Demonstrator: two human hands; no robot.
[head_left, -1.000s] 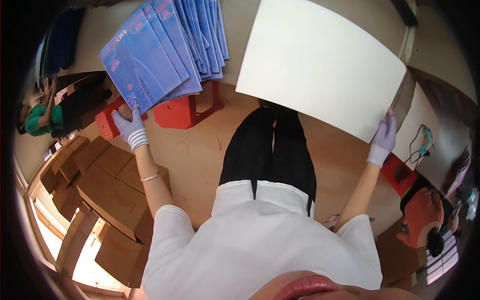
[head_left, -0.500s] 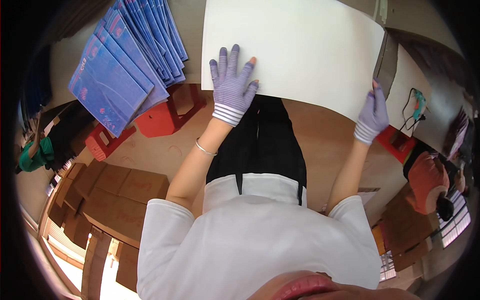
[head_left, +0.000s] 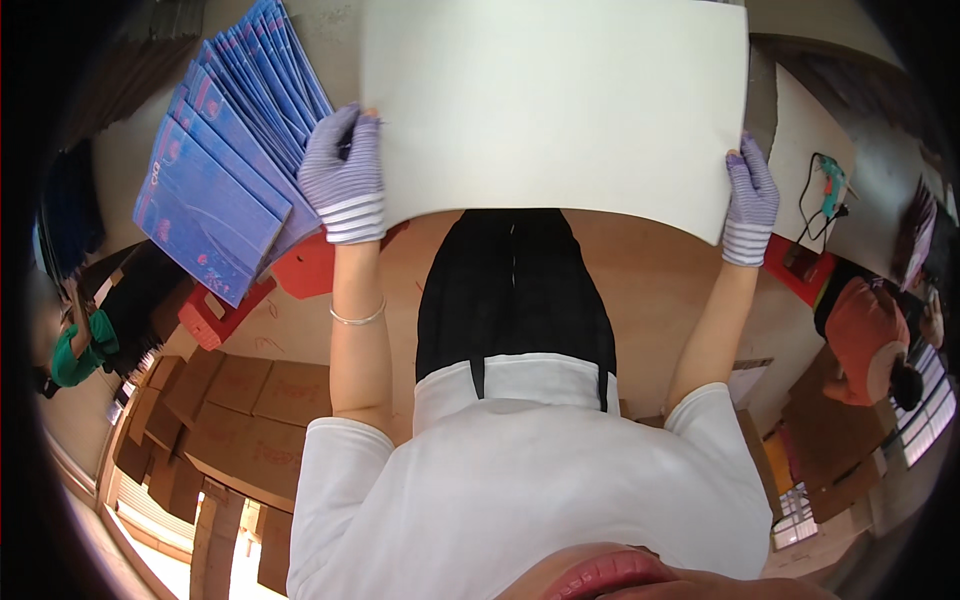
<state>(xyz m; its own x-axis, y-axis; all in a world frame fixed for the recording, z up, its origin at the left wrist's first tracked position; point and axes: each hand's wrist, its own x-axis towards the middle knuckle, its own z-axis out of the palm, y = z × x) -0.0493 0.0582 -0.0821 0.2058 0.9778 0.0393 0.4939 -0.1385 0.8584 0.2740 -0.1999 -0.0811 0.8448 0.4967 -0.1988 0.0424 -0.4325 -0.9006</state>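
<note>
Part of the white board's point(head_left: 560, 110) far edge was cut off by the picture's upper edge, and its underside was hidden. At its left edge, some fingertips of your left hand point(head_left: 342, 172) were out of sight; at its right edge, you could not tell how far the fingers of your right hand point(head_left: 752, 195) reached beneath it. Left of the board, the blue folders point(head_left: 215, 205) mostly covered one another. Far right of the board, the co-worker in orange point(head_left: 865, 320) was too small to make out clearly.
</note>
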